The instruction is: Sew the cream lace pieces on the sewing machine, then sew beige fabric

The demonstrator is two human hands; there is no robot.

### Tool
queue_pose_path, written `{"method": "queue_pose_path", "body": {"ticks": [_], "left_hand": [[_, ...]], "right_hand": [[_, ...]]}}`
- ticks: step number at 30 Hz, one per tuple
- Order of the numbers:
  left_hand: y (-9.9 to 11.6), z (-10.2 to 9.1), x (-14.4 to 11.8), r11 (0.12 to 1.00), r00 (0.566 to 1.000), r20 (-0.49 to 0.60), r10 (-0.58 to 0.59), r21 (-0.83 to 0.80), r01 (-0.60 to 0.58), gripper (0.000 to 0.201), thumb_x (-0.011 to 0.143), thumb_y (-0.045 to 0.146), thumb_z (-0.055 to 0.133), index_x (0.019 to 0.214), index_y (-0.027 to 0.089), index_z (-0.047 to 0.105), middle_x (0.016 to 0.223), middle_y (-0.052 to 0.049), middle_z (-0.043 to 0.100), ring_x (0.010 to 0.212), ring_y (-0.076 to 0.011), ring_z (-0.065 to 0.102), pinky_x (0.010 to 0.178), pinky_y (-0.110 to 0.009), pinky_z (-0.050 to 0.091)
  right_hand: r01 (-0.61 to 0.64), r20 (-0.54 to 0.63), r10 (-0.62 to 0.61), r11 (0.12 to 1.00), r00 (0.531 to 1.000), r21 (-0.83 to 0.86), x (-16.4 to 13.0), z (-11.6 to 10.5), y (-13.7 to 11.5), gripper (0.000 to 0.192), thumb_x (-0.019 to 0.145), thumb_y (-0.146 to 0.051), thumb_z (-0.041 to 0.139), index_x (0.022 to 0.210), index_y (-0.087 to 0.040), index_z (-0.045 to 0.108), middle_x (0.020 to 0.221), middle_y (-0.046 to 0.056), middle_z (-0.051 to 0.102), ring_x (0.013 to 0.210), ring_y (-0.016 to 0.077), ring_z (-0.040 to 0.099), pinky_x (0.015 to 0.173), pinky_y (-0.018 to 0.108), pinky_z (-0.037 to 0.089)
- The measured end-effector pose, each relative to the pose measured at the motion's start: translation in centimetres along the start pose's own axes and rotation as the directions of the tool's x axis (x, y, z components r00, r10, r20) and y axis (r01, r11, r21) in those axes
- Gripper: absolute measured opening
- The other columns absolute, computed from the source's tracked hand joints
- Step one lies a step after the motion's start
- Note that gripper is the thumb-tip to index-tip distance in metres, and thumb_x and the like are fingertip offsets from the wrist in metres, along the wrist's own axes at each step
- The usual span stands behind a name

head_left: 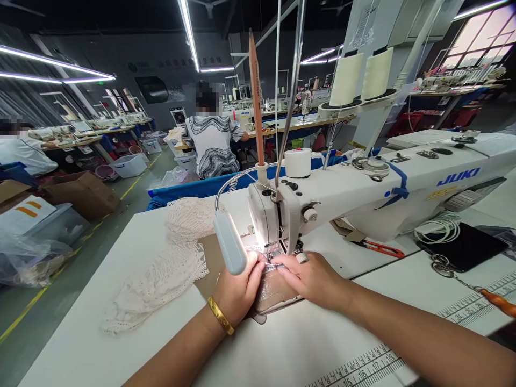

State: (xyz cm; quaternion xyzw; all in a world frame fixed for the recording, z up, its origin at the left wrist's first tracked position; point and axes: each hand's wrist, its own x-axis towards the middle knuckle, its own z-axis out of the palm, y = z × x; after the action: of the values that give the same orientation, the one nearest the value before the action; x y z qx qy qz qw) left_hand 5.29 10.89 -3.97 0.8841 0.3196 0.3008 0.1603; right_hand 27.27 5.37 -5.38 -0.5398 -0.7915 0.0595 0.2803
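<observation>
At the needle area of a white JUKI sewing machine [264, 217], my left hand [237, 290] and my right hand [318, 279] face each other with fingertips pinched. Between them a thin pale strip [273, 265], perhaps fabric, is held just in front of the presser foot; its exact kind is too small to tell. A gold bracelet [220, 315] circles my left wrist. Below the fingers lies a brown, shiny plate [278, 293] on the machine bed. Cream lace fabric [161, 274] spreads over the table left of my left hand. A grey lamp [230, 242] lights the spot, partly overlapping my left hand.
Right of the machine lie an orange cutter [382, 249], a coiled white cord [439, 228], a black flat device [463, 247] and keys [442, 266]. A ruler [363, 371] marks the table's front. Thread cones [345, 79] stand behind. A person [212, 140] sits ahead.
</observation>
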Motion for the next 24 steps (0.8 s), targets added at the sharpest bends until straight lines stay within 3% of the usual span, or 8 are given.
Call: {"method": "queue_pose_path", "body": {"ticks": [5, 14, 24], "left_hand": [[0.08, 0.23, 0.06, 0.998, 0.997, -0.05, 0.066, 0.023, -0.065, 0.02, 0.107, 0.021, 0.047, 0.094, 0.022, 0.062, 0.089, -0.002, 0.07, 0.082, -0.0194, 0.066, 0.077, -0.033, 0.053], [0.26, 0.28, -0.09, 0.991, 0.992, -0.041, 0.118, 0.067, -0.115, 0.024, 0.108, 0.022, 0.045, 0.099, 0.021, 0.067, 0.09, -0.004, 0.072, 0.087, -0.0216, 0.068, 0.082, -0.035, 0.053], [0.52, 0.1, -0.04, 0.98, 0.98, -0.075, 0.183, 0.095, -0.176, 0.019, 0.107, 0.018, 0.046, 0.1, 0.021, 0.063, 0.089, -0.004, 0.072, 0.083, -0.0206, 0.067, 0.078, -0.035, 0.052]], "right_hand": [[-0.046, 0.004, 0.046, 0.998, 0.999, -0.039, 0.45, 0.43, 0.05, 0.024, 0.099, -0.017, 0.055, 0.107, -0.026, 0.076, 0.088, 0.001, 0.079, 0.075, 0.0206, 0.069, 0.068, 0.029, 0.044], [-0.092, 0.083, 0.099, 0.993, 0.992, -0.078, 1.07, 0.27, -0.52, 0.024, 0.095, -0.011, 0.053, 0.096, -0.024, 0.074, 0.079, 0.0, 0.075, 0.066, 0.0171, 0.062, 0.059, 0.029, 0.031], [0.012, -0.033, -0.011, 1.0, 0.999, 0.025, 0.6, 0.8, 0.07, 0.02, 0.1, -0.02, 0.051, 0.088, -0.022, 0.067, 0.074, 0.0, 0.066, 0.066, 0.0164, 0.055, 0.061, 0.029, 0.031]]}}
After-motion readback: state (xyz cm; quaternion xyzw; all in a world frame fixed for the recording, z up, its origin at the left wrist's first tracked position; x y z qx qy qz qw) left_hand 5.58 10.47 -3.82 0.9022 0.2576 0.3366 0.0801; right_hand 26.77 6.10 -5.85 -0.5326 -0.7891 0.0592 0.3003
